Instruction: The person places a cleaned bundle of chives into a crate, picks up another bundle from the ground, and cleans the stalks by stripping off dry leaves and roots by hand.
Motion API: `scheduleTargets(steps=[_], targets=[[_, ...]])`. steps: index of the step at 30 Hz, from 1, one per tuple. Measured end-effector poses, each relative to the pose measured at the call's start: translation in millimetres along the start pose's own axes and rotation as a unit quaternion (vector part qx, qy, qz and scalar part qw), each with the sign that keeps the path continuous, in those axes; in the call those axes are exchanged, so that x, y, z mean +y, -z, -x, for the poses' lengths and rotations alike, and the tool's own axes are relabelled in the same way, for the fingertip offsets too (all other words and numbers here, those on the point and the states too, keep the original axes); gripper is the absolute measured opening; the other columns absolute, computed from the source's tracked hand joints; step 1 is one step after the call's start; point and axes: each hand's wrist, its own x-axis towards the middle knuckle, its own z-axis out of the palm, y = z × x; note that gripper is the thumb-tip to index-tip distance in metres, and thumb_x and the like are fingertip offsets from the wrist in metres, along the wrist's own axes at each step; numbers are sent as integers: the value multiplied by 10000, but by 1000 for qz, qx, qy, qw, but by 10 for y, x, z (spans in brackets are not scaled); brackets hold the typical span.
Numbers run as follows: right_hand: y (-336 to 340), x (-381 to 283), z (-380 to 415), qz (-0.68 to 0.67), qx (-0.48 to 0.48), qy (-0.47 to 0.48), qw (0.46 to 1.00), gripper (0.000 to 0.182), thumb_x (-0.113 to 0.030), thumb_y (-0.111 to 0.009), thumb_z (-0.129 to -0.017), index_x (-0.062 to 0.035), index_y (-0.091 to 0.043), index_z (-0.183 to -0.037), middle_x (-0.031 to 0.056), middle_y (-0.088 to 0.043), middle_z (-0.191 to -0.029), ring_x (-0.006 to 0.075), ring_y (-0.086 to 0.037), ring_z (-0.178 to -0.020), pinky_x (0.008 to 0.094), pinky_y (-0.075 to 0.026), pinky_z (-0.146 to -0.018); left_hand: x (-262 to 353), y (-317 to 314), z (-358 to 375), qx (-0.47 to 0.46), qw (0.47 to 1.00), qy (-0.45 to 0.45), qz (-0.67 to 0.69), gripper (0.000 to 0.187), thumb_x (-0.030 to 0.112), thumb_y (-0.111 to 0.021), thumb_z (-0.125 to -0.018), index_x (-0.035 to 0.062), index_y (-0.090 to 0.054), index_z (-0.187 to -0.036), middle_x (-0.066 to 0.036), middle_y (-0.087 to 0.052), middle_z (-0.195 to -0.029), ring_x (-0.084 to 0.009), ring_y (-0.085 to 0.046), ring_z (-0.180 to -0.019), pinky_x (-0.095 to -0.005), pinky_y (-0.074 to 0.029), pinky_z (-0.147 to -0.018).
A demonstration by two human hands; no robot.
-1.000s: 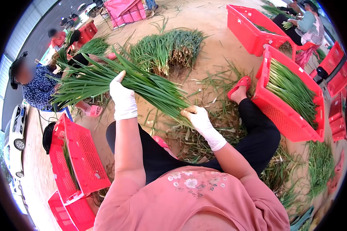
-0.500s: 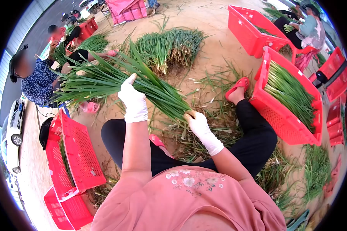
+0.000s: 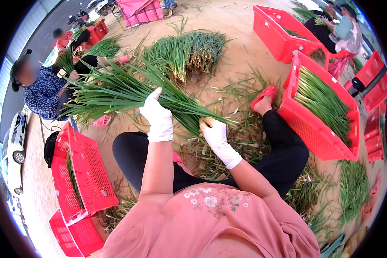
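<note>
A long bunch of garlic chives (image 3: 116, 89) lies across both my hands, with its leafy tips fanning to the left and its stem ends at the right. My left hand (image 3: 157, 116), in a white glove, is closed round the middle of the bunch, thumb on top and the other fingers hidden beneath. Near the stem end, my right hand (image 3: 215, 135) grips the bunch with bent fingers; its white glove has yellowish-brown stained fingertips. A few stems stick out past the right hand. Beyond my hands, a heap of chives (image 3: 182, 56) stands on the ground.
At my right a red crate (image 3: 320, 142) holds chives laid lengthwise. Another red crate (image 3: 273, 47) is farther back, and a red crate (image 3: 90, 176) stands at my left. Loose leaves litter the ground. A person in a patterned shirt (image 3: 43, 92) sits at the left; others sit farther off.
My left hand has shifted right and slightly down along with the bunch. The right hand has moved slightly left, and more stem ends now show beyond it.
</note>
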Motion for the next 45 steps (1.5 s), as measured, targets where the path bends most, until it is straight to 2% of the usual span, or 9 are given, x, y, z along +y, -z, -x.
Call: scheduleTargets(steps=[7,11,13,17,20,24,33,39,45], targets=[[929,-1188,417,-375,-260,-17,889,117,-30,-627,-772,82,-606,-748,79,-543,-553,158,-516,-458,268,-418,-433,111,-20,-20,39,992,90,80,169,23,-588,-781,-81,-617,-912,-121,-604,-880,-195,-588,-710,-338,-524,-629],[1445,-807,230,-515,-500,192,669,171,-67,-670,-693,78,-583,-664,138,-551,-539,222,-506,-434,311,-425,-417,21,150,-248,14,999,34,-12,277,-72,-544,-773,-65,-590,-1047,-133,-606,-959,-167,-592,-779,-300,-522,-667],[1582,-472,347,-148,-324,-77,931,214,-180,-658,-751,33,-643,-750,117,-593,-602,205,-551,-491,304,-457,-502,67,220,-234,-5,990,-3,-139,350,-132,-498,-775,-54,-562,-1111,-136,-606,-988,-153,-590,-797,-280,-518,-695],[1263,242,368,223,-232,-209,923,391,-274,-645,-773,40,-624,-1004,62,-622,-702,121,-560,-585,255,-447,-522,-158,446,-682,-79,903,-242,-346,514,-230,-444,-696,-76,-486,-1185,-164,-578,-1023,-175,-593,-785,-250,-505,-671],[910,516,275,60,-117,-253,959,623,-236,-683,-763,48,-424,-1253,45,-601,-807,87,-492,-549,225,-398,-476,-177,504,-754,-61,907,-237,-342,612,-274,-411,-625,-86,-462,-1205,-177,-571,-1013,-164,-589,-738,-213,-478,-587],[716,518,2,-313,-131,-321,884,204,-135,-626,-812,-111,-528,-989,-47,-405,-660,55,-338,-490,210,-289,-461,3,399,-526,-74,934,-165,-309,582,-250,-406,-624,-103,-459,-1185,-195,-533,-1103,-208,-588,-847,-266,-500,-729],[689,863,-28,-341,-55,-307,887,315,-185,-588,-845,-82,-494,-1127,51,-567,-1091,214,-560,-919,310,-472,-721,96,594,-576,-53,899,-220,-376,574,-238,-392,-632,-126,-445,-1192,-206,-553,-1066,-192,-579,-847,-248,-485,-723],[689,746,-115,-475,-232,-265,806,194,-92,-551,-848,-22,-560,-1029,83,-586,-893,169,-530,-705,286,-437,-608,15,636,-646,-44,974,-126,-184,530,-223,-369,-708,-96,-419,-1221,-211,-528,-1060,-226,-579,-844,-298,-515,-718],[1285,1022,-318,-561,-14,-116,820,85,-67,-618,-795,-27,-599,-868,23,-552,-710,111,-481,-599,240,-379,-542,64,802,-704,-44,960,-127,-248,560,-241,-318,-694,-102,-398,-1231,-232,-525,-1060,-257,-590,-837,-353,-523,-734]])
